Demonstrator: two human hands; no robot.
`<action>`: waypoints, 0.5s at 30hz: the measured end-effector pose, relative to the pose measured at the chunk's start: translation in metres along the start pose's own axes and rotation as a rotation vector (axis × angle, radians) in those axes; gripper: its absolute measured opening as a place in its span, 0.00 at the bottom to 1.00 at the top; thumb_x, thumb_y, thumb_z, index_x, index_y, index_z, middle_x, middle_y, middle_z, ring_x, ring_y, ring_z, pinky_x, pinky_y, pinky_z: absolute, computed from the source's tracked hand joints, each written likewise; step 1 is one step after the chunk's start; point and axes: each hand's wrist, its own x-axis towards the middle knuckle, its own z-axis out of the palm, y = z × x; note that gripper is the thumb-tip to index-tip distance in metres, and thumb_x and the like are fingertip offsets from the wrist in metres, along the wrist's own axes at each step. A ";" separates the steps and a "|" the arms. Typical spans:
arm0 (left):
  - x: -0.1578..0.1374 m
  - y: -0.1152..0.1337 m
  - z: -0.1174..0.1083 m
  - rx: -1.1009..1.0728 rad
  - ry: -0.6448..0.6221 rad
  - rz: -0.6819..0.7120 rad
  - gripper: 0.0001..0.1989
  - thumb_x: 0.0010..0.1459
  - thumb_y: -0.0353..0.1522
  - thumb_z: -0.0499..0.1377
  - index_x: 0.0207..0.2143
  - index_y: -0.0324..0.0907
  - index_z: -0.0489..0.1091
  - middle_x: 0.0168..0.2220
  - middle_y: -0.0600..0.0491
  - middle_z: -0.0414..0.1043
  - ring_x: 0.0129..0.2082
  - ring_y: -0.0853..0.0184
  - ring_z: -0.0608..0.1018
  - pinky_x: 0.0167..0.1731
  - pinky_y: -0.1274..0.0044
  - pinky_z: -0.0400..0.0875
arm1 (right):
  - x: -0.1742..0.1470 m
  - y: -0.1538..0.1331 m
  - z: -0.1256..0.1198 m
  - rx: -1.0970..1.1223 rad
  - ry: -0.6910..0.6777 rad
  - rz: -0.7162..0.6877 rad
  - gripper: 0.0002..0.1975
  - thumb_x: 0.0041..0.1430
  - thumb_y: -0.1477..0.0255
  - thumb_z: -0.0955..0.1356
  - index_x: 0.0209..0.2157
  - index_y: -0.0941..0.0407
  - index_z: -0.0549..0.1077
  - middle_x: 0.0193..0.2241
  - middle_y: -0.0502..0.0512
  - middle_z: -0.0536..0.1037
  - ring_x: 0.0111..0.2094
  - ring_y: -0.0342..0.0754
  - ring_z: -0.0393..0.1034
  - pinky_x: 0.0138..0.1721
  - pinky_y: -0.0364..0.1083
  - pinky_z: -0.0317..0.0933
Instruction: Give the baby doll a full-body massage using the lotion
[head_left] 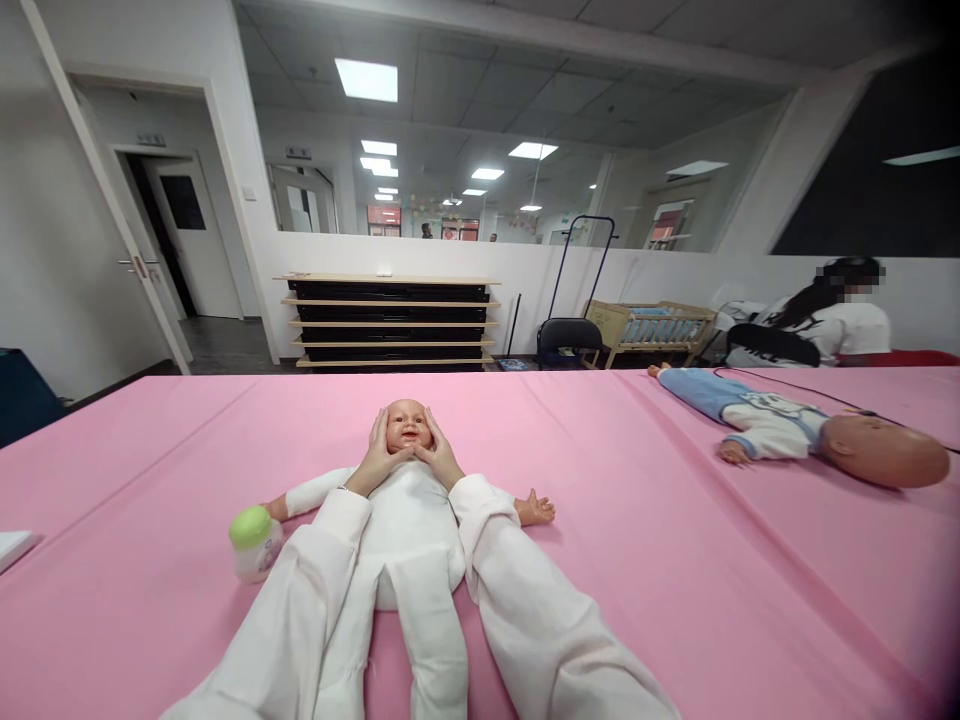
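The left hand (379, 458) and right hand (441, 455) lie unclenched along the baby doll's head (409, 424). A green-lidded jar (255, 545) stands nearby.

Rear wall (525, 262): finished in white, fitted with a wide window (450, 165) | Lighting: bright rectangular ceiling lights (366, 80) seen in glass | Below window: low layered shelving (390, 323) set against wall | To its right: black chair (568, 337) and wooden crib (603, 323) positioned | Left: white door (199, 255) and dark floor (229, 340) shown | Right: dark panel (877, 185) seen
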 end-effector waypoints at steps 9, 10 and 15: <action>-0.002 0.002 0.001 -0.005 0.022 0.001 0.38 0.51 0.42 0.56 0.61 0.42 0.44 0.64 0.49 0.35 0.63 0.61 0.40 0.60 0.69 0.38 | -0.001 -0.006 0.001 0.017 0.000 0.045 0.41 0.45 0.51 0.66 0.58 0.54 0.54 0.61 0.52 0.48 0.61 0.50 0.40 0.61 0.50 0.37; -0.002 0.002 0.001 0.014 0.027 0.008 0.41 0.48 0.42 0.59 0.61 0.42 0.44 0.63 0.48 0.35 0.63 0.60 0.40 0.60 0.68 0.37 | -0.001 -0.005 0.001 -0.022 -0.008 0.029 0.43 0.43 0.53 0.69 0.58 0.54 0.53 0.61 0.52 0.47 0.62 0.50 0.39 0.61 0.50 0.36; 0.001 0.001 0.000 -0.043 -0.008 -0.036 0.40 0.50 0.44 0.56 0.61 0.41 0.43 0.64 0.49 0.31 0.63 0.63 0.39 0.60 0.70 0.38 | -0.001 -0.004 0.001 0.003 0.009 0.045 0.41 0.45 0.51 0.66 0.58 0.54 0.54 0.61 0.52 0.46 0.62 0.49 0.39 0.61 0.51 0.35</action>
